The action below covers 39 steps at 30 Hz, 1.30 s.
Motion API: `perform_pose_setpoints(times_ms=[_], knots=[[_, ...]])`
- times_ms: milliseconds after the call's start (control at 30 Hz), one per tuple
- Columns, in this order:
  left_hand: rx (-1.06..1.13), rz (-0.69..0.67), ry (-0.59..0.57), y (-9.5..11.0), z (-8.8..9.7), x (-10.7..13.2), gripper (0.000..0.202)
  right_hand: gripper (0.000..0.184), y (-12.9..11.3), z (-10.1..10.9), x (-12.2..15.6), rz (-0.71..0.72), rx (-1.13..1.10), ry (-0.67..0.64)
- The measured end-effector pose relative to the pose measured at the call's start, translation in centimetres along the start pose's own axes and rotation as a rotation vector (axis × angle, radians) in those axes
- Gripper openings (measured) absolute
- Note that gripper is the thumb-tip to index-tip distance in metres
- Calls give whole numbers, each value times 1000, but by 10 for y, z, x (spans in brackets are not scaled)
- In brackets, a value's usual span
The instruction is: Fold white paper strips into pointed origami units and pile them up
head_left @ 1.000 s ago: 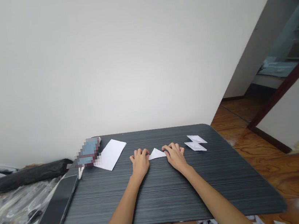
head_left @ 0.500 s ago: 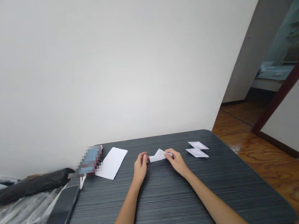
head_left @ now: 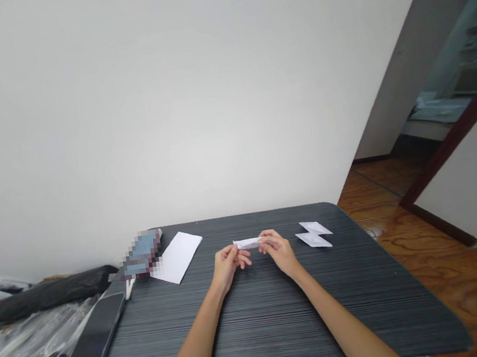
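A small piece of folded white paper (head_left: 248, 243) is held between my two hands over the middle of the dark table. My left hand (head_left: 229, 264) pinches its left end between thumb and forefinger, the other fingers spread beneath. At the right end, my right hand (head_left: 278, 250) grips the paper with thumb and fingers. The paper shows as a narrow strip, seen nearly edge-on. To the right of my right hand lie two folded white paper pieces, one farther back (head_left: 315, 228) and one nearer (head_left: 314, 240), close together.
White paper sheets (head_left: 177, 258) lie on the left of the dark striped table (head_left: 267, 327). Beside them is a pixelated object (head_left: 142, 254). A smartphone (head_left: 92, 344) rests at the left edge. Behind stands a white wall (head_left: 210, 100); plastic-wrapped things (head_left: 27, 341) are at the left.
The folded paper has turned from showing its peaked face to nearly edge-on. My left hand has rolled over and now pinches its left end, fingers spread below.
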<state>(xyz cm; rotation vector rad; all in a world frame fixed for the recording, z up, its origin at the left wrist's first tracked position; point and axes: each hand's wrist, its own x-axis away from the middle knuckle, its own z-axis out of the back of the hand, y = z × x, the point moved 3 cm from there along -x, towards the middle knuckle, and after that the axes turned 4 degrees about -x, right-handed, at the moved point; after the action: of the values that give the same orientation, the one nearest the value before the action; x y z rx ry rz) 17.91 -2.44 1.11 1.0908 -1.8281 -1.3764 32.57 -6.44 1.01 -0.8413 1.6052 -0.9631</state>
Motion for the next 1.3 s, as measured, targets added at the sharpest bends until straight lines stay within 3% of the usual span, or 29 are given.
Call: perform_pose_setpoints(times_ms=[133, 233, 300, 433, 633, 1100, 1300], knots=[[-9, -2, 56, -1, 5, -1, 25, 14, -7, -2, 2, -26, -42, -67], [-38, -5, 55, 1, 8, -2, 22, 50, -12, 3, 1, -106, -153, -88], [-64, 0, 40, 2, 10, -3, 23, 61, -13, 9, 0, -178, -204, -126], [-101, 53, 7, 1, 11, -3, 24, 40, -10, 21, 0, -303, -223, -214], [-121, 65, -34, -2, 10, -2, 25, 20, -6, 25, 1, -322, -156, -169], [-236, -80, -178, 9, -4, 7, 31, 21, 4, 25, 6, -552, -300, -262], [-223, -132, -75, 11, -1, 5, 29, 22, 1, 26, 5, -543, -387, -163]])
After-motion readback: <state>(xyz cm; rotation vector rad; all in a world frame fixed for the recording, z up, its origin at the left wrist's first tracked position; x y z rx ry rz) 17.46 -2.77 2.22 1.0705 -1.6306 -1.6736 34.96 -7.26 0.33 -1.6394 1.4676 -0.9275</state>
